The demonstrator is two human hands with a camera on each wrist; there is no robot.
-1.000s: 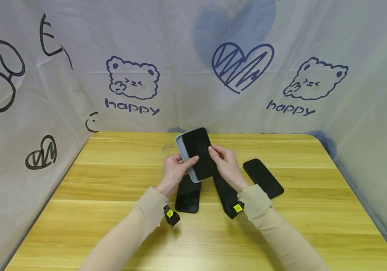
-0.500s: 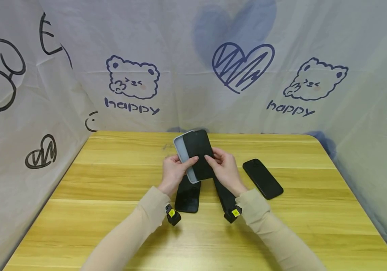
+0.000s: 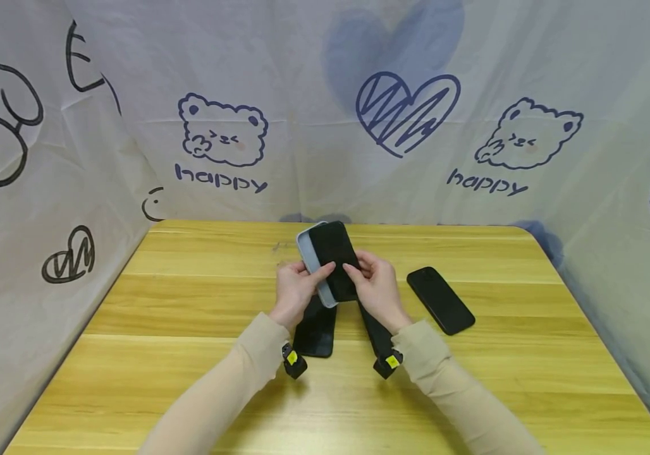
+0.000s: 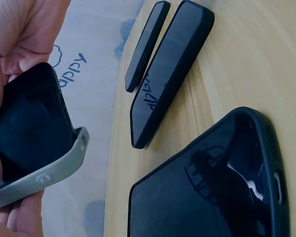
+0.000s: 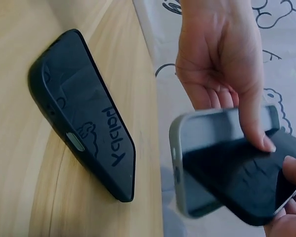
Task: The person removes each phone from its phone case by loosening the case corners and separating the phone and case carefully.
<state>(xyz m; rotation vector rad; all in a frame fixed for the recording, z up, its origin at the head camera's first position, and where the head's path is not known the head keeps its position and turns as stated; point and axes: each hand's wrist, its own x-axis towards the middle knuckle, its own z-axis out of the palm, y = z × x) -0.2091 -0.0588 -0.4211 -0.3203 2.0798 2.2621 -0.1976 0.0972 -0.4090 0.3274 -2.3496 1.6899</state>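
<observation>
My left hand (image 3: 295, 291) grips a light grey-blue phone case (image 3: 309, 248), its thumb lying over the black phone (image 3: 332, 249) that sits partly inside. A strip of the case's inside shows along the phone's left. On the opposite side my right hand (image 3: 379, 291) pinches the phone, thumb on the screen and fingers behind. The right wrist view shows the phone (image 5: 237, 187) tilted out of the case (image 5: 200, 128) on one side. In the left wrist view the case's wall (image 4: 44, 180) runs along the phone's edge (image 4: 34, 118).
Three other black phones lie on the wooden table (image 3: 188, 379): one below the left hand (image 3: 315, 332), one partly hidden under the right forearm (image 3: 375, 328), one farther right (image 3: 441, 300). A printed cloth (image 3: 302, 126) hangs behind the table.
The right hand has shifted its hold: its thumb has gone from the phone's right edge onto the screen. Phone and case have sunk slightly. The phones on the table stay put.
</observation>
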